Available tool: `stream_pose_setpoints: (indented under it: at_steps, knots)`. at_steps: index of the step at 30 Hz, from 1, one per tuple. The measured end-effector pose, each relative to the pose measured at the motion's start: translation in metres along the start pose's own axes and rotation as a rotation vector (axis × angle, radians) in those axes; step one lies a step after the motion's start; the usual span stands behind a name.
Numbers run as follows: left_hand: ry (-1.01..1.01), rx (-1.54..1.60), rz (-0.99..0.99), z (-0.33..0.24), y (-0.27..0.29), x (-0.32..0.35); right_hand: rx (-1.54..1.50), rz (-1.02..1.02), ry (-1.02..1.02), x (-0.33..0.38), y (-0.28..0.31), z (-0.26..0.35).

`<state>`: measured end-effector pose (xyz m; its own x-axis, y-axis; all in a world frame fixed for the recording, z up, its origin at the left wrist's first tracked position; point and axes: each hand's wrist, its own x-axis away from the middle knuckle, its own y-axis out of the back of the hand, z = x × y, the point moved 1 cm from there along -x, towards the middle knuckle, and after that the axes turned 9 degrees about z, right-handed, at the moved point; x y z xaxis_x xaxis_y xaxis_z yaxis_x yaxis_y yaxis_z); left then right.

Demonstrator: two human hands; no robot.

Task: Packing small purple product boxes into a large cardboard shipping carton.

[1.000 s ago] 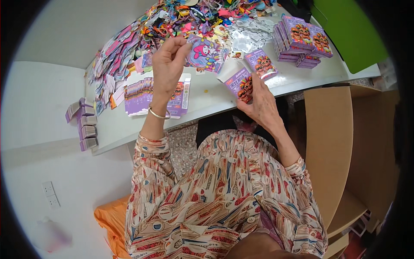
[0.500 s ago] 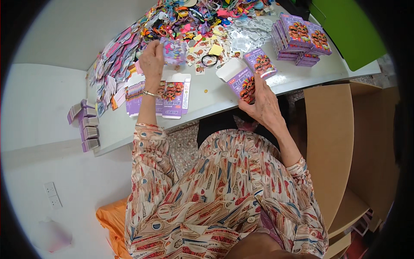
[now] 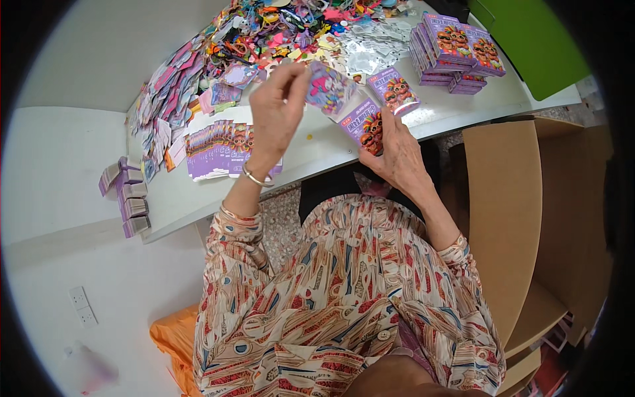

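Note:
Pinched in my left hand (image 3: pixel 281 106) is a colourful purple-and-blue packet (image 3: pixel 329 90), held just above the open end of a small purple box. My right hand (image 3: pixel 397 153) grips that purple box (image 3: pixel 363 130), which is tilted, its flap partly hidden behind the packet. Another purple box (image 3: pixel 395 90) lies on the table right beyond it. Below my left wrist, a fanned row of flat purple cartons (image 3: pixel 213 151) rests on the table, partly covered by my forearm.
Stacked purple boxes (image 3: pixel 448 49) stand at the back right. Heaps of small trinkets (image 3: pixel 264 33), cards (image 3: pixel 173 86) and clear packets (image 3: pixel 374 46) cover the far table. Purple bundles (image 3: pixel 132 192) hang at the left edge. A large cardboard box (image 3: pixel 503 218) stands at right.
My left hand has carried the packet rightward, from above the fanned cartons to the box's open end. My right hand still holds the box, shifted slightly left.

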<state>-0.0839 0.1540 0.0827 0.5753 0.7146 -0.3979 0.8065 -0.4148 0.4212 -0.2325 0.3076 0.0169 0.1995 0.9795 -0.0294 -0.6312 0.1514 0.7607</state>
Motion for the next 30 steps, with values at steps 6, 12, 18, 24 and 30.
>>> stream_pose_setpoints:
  at_steps: [6,12,18,24,30]
  knots:
    - [-0.023,-0.131,0.201,0.014,-0.03,0.031,0.024,0.035,0.02,0.005,0.002,0.005]
    - [0.009,-0.212,0.122,0.028,-0.013,0.029,0.009,-0.011,-0.024,0.009,0.007,-0.006]
    - [0.106,-0.793,0.112,0.108,0.011,0.032,0.014,-0.009,-0.052,0.007,0.007,-0.008]
    - [0.234,-0.733,0.087,0.124,-0.004,0.034,0.01,0.021,-0.068,0.009,0.007,-0.007]
    - [0.277,-0.652,0.097,0.125,-0.003,0.029,0.009,0.01,-0.069,0.009,0.007,-0.007]
